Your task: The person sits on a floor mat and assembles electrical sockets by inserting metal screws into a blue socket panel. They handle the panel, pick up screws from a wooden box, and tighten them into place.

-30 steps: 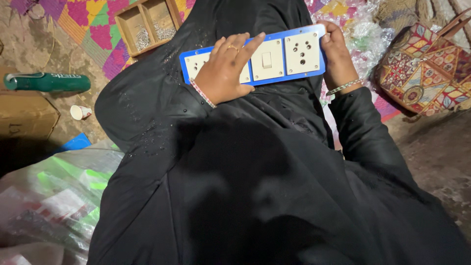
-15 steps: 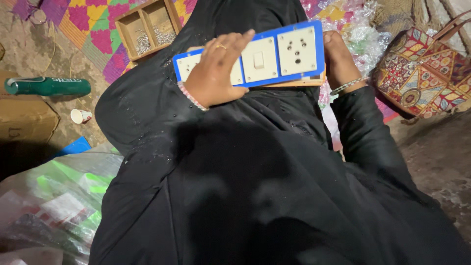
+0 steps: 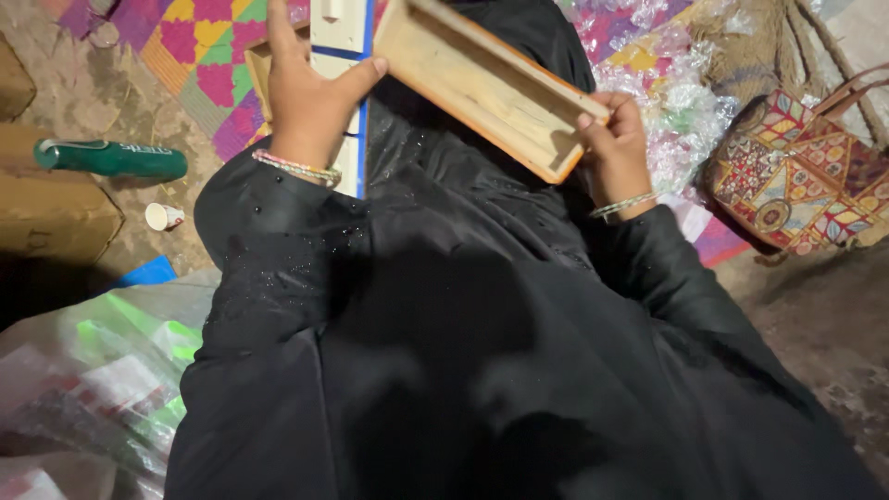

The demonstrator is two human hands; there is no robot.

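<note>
My left hand point(image 3: 310, 97) grips a blue plate with white switches and sockets point(image 3: 344, 56), now standing on end at the top of the view. My right hand point(image 3: 616, 148) holds one end of a shallow wooden box point(image 3: 482, 83), which tilts up to the left with its hollow side facing me. Box and plate are apart. Both hands come out of black sleeves, and bangles ring both wrists. My black garment point(image 3: 482, 352) fills the lower middle of the view.
A green bottle point(image 3: 111, 159) lies at the left by a brown cardboard box point(image 3: 51, 208) and a small white cup point(image 3: 164, 217). A patterned bag point(image 3: 801, 176) sits at the right. Clear plastic wrap point(image 3: 685, 102) and a colourful mat point(image 3: 208, 69) lie beyond. Plastic bags point(image 3: 93, 389) at lower left.
The switch plate, earlier lying flat across the wooden box, has come off it. My left hand turned the plate on end to the left, and my right hand tilted the box open.
</note>
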